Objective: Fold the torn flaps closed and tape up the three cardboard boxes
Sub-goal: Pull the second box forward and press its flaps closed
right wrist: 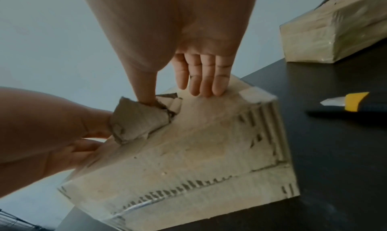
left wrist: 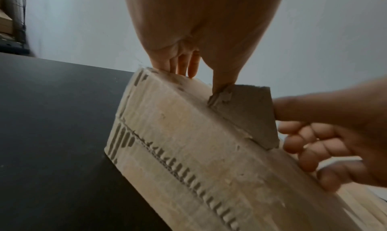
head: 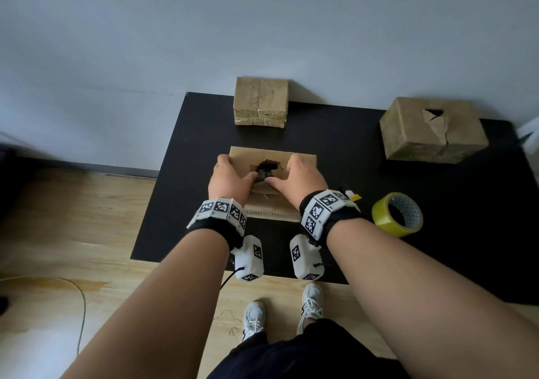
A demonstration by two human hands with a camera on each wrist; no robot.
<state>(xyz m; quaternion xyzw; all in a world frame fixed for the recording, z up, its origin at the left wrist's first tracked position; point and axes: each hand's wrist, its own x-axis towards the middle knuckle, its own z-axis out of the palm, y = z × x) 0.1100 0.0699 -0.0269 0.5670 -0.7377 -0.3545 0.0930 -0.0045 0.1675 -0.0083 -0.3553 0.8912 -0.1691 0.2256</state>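
Observation:
The near cardboard box (head: 272,208) lies on the black table (head: 186,174) under both hands. A ragged hole (head: 269,163) gapes in its top. My left hand (head: 239,167) lies with straight fingers on the top's left part, and its thumb presses the torn flap (left wrist: 247,115), which stands up. My right hand (head: 284,171) lies flat on the right part, fingers (right wrist: 205,84) straight, thumb against the same flap (right wrist: 138,120) from the other side. A second box (head: 261,101) stands at the back. A third box (head: 431,129), at the right, has a torn triangular hole.
A roll of yellow tape (head: 398,214) lies right of my right wrist. A utility knife with a yellow part (right wrist: 353,102) rests on the table just right of the near box. The wall runs behind the table; wood floor and my feet are below its front edge.

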